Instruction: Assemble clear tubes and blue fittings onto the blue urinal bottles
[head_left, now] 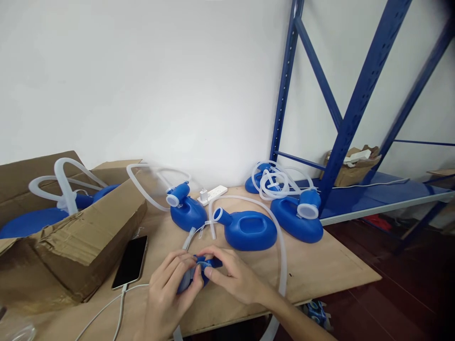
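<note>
My left hand and my right hand are closed together on a blue plastic urinal head over the table's front part. Fingertips of both hands press at its middle, and they cover much of it. Just beyond lies a blue urinal bottle on its base, its white-rimmed neck bare and pointing left. A clear hose loops around that bottle and down past the table's front edge near my right forearm. Whether this hose joins the held piece is hidden by my hands.
Blue urinal bottles with heads and hoses stand at the back left and right. An open cardboard box holds more. A phone, power strip and blue shelf rack surround the table.
</note>
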Action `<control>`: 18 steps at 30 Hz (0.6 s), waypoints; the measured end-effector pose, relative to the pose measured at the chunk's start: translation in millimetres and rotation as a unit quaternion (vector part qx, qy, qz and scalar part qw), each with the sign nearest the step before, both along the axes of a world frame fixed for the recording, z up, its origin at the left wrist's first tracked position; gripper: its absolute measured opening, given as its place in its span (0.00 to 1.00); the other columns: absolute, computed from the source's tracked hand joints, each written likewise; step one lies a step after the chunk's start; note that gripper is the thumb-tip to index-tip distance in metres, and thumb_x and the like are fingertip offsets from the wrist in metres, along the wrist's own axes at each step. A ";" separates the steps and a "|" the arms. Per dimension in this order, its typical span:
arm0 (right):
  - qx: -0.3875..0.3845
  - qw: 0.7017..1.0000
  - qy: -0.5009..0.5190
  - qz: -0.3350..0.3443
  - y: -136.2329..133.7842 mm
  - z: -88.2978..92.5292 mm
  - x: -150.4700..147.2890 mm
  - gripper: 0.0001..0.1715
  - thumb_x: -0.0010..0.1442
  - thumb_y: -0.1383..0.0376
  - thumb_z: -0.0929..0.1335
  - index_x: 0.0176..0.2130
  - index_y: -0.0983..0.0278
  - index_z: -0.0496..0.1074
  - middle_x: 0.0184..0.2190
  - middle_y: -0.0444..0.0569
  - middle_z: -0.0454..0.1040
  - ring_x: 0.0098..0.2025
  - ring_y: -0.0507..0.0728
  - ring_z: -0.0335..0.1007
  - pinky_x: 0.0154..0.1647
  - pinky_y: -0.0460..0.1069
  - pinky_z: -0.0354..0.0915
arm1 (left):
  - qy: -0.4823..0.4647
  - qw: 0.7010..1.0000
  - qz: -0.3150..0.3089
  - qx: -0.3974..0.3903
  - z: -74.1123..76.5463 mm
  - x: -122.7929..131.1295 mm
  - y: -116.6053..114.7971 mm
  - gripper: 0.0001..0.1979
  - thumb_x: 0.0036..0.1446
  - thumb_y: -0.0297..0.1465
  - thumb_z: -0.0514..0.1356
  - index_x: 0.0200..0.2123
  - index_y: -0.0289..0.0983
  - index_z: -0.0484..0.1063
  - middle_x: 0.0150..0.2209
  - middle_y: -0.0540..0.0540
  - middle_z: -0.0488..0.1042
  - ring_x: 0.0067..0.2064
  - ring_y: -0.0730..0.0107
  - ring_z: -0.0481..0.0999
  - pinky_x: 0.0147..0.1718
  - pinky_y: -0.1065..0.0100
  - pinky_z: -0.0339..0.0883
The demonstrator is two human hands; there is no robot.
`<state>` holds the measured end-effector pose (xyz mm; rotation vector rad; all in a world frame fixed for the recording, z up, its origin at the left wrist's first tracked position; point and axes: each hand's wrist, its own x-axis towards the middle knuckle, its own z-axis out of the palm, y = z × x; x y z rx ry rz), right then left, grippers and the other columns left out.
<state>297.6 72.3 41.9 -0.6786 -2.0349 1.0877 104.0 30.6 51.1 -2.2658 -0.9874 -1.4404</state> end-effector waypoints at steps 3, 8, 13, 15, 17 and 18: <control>0.003 1.000 0.011 -0.025 -0.6 -3.9 -2.2 0.25 0.65 0.62 0.68 0.61 0.58 0.70 0.42 0.46 0.77 0.44 0.58 0.74 0.50 0.52 0.69 | -0.006 1.000 -0.002 0.004 -0.8 1.4 0.2 0.09 0.62 0.19 0.62 0.39 0.39 0.71 0.33 0.48 0.78 0.36 0.67 0.79 0.40 0.68 0.76; 0.027 0.998 0.026 -0.053 -3.5 -10.4 -5.9 0.25 0.63 0.64 0.67 0.59 0.58 0.72 0.41 0.46 0.76 0.45 0.58 0.74 0.50 0.51 0.71 | -0.014 1.000 0.002 0.010 -4.5 4.5 0.2 0.09 0.62 0.19 0.63 0.38 0.39 0.70 0.32 0.49 0.77 0.36 0.67 0.78 0.39 0.66 0.76; 0.069 0.995 0.015 -0.066 -6.5 -14.9 -3.2 0.26 0.65 0.64 0.66 0.62 0.60 0.70 0.50 0.49 0.78 0.52 0.58 0.74 0.58 0.53 0.68 | 0.014 0.997 0.046 0.061 -14.8 7.2 -0.9 0.10 0.60 0.17 0.65 0.38 0.37 0.71 0.33 0.47 0.78 0.38 0.65 0.78 0.40 0.64 0.77; 0.080 0.995 0.006 -0.053 -7.1 -15.6 -0.3 0.28 0.67 0.63 0.65 0.65 0.60 0.68 0.53 0.51 0.78 0.54 0.59 0.74 0.61 0.53 0.67 | 0.026 0.994 0.067 0.078 -18.0 8.0 -1.9 0.10 0.60 0.17 0.66 0.39 0.36 0.72 0.33 0.47 0.79 0.39 0.64 0.79 0.41 0.63 0.77; 0.091 0.995 -0.005 -0.039 -7.1 -16.3 1.9 0.29 0.69 0.63 0.64 0.67 0.60 0.65 0.56 0.51 0.77 0.56 0.59 0.74 0.63 0.54 0.66 | 0.024 0.993 0.075 0.085 -18.8 9.0 -3.1 0.09 0.61 0.18 0.66 0.39 0.36 0.72 0.33 0.47 0.79 0.39 0.64 0.80 0.41 0.63 0.77; 0.102 0.994 -0.009 -0.033 -6.9 -16.9 2.4 0.30 0.69 0.64 0.64 0.68 0.60 0.64 0.57 0.51 0.77 0.56 0.59 0.74 0.63 0.54 0.66 | 0.022 0.993 0.075 0.089 -18.4 9.6 -3.8 0.09 0.61 0.18 0.66 0.38 0.36 0.73 0.32 0.48 0.79 0.38 0.64 0.80 0.41 0.63 0.77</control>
